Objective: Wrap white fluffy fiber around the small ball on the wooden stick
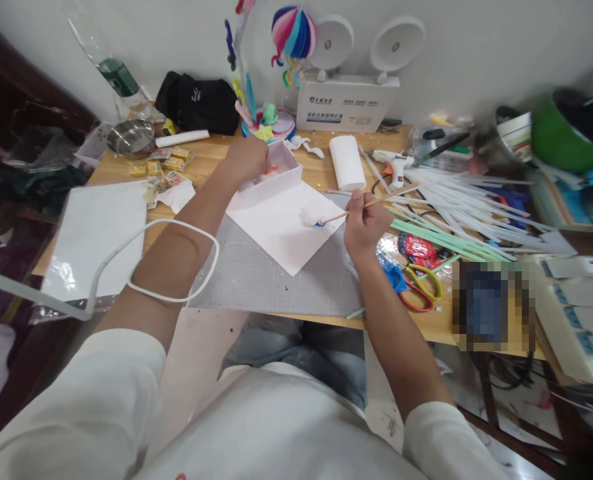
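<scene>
A thin wooden stick (335, 217) is pinched in my right hand (365, 225), with a fluffy white piece (310, 215) and a bit of blue at its left end, over a white sheet (292, 247). My left hand (249, 160) reaches to the left side of a small white box (282, 179) on the sheet's back corner. Its fingertips are hidden inside the box, near something orange (271, 169). The sheet lies on a grey cutting mat (256, 280).
Behind stand a white roll (347, 163), a lamp unit (346, 103) and a colourful balloon model (294, 32). At right lie a glue gun (394, 163), many white strips (466, 200) and scissors (419, 287). A white ring-shaped frame (217, 250) crosses above my left forearm.
</scene>
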### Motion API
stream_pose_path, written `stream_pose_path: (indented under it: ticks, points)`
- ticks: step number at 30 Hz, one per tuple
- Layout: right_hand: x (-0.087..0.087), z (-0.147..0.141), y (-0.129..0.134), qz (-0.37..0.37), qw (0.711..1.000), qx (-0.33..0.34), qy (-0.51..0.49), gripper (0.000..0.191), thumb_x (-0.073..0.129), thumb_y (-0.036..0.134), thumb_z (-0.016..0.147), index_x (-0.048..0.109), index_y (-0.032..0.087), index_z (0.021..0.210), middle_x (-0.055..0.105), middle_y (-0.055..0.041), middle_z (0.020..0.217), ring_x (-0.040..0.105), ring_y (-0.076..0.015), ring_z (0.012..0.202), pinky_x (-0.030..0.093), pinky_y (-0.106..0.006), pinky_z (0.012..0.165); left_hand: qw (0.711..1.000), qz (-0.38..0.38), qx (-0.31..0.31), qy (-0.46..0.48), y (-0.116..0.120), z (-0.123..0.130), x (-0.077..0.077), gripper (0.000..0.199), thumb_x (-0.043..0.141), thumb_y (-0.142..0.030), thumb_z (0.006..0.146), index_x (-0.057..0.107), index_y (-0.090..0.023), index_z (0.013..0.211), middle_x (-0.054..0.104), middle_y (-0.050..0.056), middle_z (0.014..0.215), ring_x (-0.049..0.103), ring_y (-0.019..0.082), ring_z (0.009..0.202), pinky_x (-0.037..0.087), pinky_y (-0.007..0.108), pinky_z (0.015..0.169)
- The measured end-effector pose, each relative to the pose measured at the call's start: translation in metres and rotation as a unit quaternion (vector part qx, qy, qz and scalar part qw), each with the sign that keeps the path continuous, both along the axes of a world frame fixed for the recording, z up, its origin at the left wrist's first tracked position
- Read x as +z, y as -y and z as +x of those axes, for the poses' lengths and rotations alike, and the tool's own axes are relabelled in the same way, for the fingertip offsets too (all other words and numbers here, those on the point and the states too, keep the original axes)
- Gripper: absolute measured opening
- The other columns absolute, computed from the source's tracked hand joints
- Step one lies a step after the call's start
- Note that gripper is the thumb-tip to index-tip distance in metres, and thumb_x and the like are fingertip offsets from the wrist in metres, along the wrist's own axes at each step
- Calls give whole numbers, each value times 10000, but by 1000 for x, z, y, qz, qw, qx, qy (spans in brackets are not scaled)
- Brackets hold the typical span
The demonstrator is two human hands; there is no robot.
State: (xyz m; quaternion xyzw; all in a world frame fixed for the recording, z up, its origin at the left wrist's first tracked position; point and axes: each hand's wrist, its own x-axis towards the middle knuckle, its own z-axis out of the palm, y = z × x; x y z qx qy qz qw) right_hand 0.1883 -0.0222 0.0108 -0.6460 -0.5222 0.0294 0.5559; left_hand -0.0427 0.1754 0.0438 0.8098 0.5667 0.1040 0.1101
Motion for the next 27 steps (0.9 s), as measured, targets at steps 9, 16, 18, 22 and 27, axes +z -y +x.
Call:
stream_pose_path:
  ticks: [9, 16, 18, 22, 27]
  points:
    - [-1, 0, -1, 18, 1000, 4, -15, 561, 390, 609, 997, 470, 224, 597, 396, 57, 493, 377, -94, 485, 289, -286, 553, 999, 47, -7, 2, 19, -10, 21, 242, 590, -68, 815, 748, -236, 889, 737, 64, 919, 635, 234, 896, 506, 405, 876]
    - [-1, 3, 2, 24, 999, 34, 3, 562, 374, 575, 1015, 482, 223, 591, 429, 45, 486, 425, -98, 480, 311, -289, 562, 954, 72, -27, 289, 73, 0, 49, 156, 703, -135, 829, 717, -206, 967, 756, 16, 951, 680, 153, 879, 553, 330, 863]
    - [0, 4, 3, 18, 998, 51, 39, 570, 375, 569, 1016, 479, 222, 576, 415, 43, 477, 418, -100, 473, 298, -295, 558, 906, -7, -40, 422, 102, 15, 40, 191, 692, -226, 881, 691, -188, 1068, 747, 36, 961, 696, 147, 833, 554, 289, 727]
    - [0, 3, 4, -4, 992, 82, 95, 568, 376, 570, 1015, 473, 227, 572, 382, 42, 480, 399, -110, 478, 276, -309, 565, 853, -212, -117, 462, 145, 37, 8, 272, 789, -328, 790, 720, -158, 991, 742, 42, 862, 688, 137, 755, 526, 247, 647]
    - [-2, 0, 4, -16, 987, 110, 114, 535, 394, 529, 1018, 473, 229, 583, 455, 30, 485, 452, -112, 491, 298, -303, 565, 846, -279, -151, 429, 159, 39, -26, 179, 802, -258, 710, 751, -146, 839, 761, 41, 830, 688, 143, 761, 547, 283, 768]
